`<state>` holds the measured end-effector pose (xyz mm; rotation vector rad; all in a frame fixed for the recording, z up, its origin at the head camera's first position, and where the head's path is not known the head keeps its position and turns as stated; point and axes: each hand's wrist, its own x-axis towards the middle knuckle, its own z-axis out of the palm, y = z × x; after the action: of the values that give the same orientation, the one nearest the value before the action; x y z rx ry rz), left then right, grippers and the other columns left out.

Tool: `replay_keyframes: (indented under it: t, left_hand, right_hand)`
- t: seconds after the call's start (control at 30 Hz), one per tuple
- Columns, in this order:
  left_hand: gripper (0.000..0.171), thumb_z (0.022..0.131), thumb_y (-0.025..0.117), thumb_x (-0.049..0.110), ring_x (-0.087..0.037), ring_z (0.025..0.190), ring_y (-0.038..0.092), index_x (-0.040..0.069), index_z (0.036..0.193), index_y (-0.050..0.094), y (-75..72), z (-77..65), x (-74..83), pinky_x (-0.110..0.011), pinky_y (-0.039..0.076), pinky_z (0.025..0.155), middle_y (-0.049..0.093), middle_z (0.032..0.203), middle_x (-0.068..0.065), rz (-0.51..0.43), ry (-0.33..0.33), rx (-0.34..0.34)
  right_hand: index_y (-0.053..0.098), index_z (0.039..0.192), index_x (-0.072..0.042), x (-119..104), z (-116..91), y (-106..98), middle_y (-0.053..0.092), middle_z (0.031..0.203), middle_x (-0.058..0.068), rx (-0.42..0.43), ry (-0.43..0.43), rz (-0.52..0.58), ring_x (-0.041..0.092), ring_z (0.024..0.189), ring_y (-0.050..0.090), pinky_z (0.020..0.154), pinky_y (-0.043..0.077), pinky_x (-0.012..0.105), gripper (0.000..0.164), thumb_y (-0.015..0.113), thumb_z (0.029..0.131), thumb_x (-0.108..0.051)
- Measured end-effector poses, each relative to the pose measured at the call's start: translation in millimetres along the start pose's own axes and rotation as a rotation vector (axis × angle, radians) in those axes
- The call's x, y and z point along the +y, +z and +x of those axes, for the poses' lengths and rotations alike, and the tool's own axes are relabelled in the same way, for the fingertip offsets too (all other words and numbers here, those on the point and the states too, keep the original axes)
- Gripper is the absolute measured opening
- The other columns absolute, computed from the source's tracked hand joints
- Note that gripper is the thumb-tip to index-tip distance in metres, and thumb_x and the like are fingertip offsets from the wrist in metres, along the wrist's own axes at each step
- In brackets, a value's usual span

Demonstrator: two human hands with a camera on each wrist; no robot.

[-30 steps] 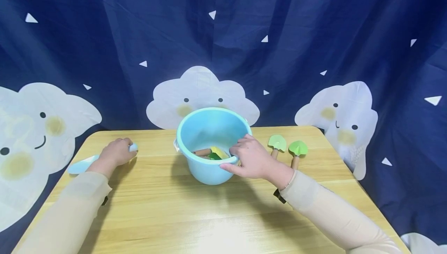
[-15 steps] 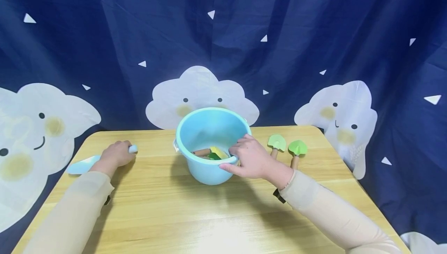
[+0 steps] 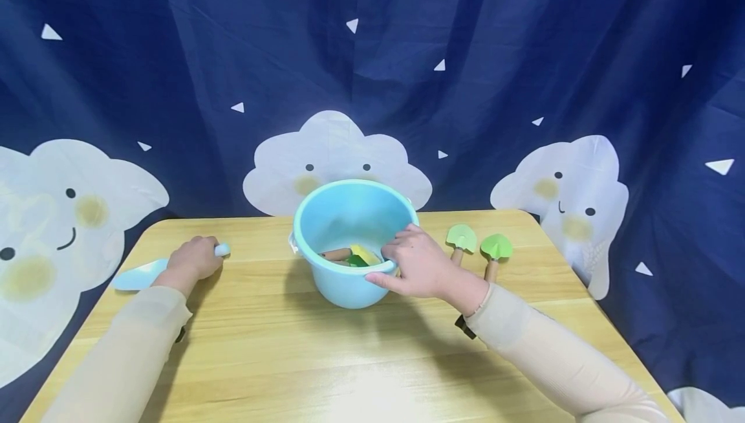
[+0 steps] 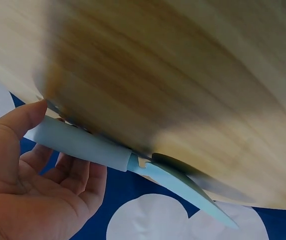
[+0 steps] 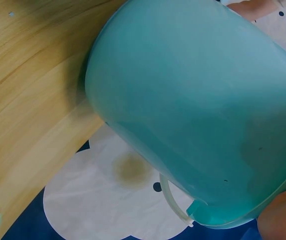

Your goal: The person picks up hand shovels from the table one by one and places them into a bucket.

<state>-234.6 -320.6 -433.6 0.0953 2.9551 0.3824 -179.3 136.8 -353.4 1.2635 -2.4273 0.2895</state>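
Note:
My left hand holds the handle of a light blue toy shovel lying at the table's left. In the left wrist view, the thumb is on one side of the pale handle and the fingers are bent along the other. A light blue bucket stands mid-table, and my right hand grips its near right rim, thumb outside and fingers over the edge. Inside the bucket lie a brown handle and yellow and green pieces, partly hidden by the wall. The bucket's side fills most of the right wrist view.
Right of the bucket lie a pale green toy spade and a brighter green toy trowel, both with brown handles partly behind my right arm. A dark blue curtain with clouds hangs behind the wooden table.
My left hand has shifted slightly along the shovel and settled lower around its handle, and a little more of the blade shows. The right hand and the bucket stay in place.

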Motion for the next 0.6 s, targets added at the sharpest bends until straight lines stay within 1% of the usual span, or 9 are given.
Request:
replay_keyframes:
  t: [0.23, 0.37, 0.6]
  left_hand:
    - [0.027, 0.092, 0.057, 0.012, -0.052, 0.096, 0.057, -0.009, 0.11, 0.059, 0.6, 0.6, -0.5, -0.063, 0.047, 0.077, 0.06, 0.104, -0.033, 0.021, 0.003, 0.003]
    - [0.027, 0.091, 0.058, 0.013, -0.051, 0.095, 0.058, -0.007, 0.108, 0.06, 1.8, 0.9, -2.1, -0.062, 0.047, 0.076, 0.061, 0.103, -0.032, 0.025, 0.005, 0.0]
    - [0.026, 0.09, 0.06, 0.015, -0.049, 0.094, 0.059, -0.006, 0.106, 0.061, 3.0, 1.1, -6.1, -0.061, 0.048, 0.076, 0.062, 0.102, -0.03, 0.025, 0.029, 0.018]
  right_hand:
    - [0.035, 0.062, -0.021, -0.4, 0.4, -1.1, 0.029, 0.056, -0.01, 0.001, -0.002, 0.002, 0.011, 0.055, 0.028, 0.067, 0.03, 0.032, 0.064, 0.023, 0.096, -0.074]
    - [0.034, 0.062, -0.022, -0.1, 0.0, -0.9, 0.029, 0.056, -0.01, -0.003, 0.002, 0.0, 0.011, 0.055, 0.028, 0.066, 0.029, 0.032, 0.064, 0.023, 0.096, -0.075]
    - [0.034, 0.062, -0.021, -0.1, -0.4, -0.6, 0.028, 0.056, -0.01, -0.002, 0.003, 0.004, 0.011, 0.055, 0.027, 0.066, 0.029, 0.031, 0.064, 0.024, 0.095, -0.075]
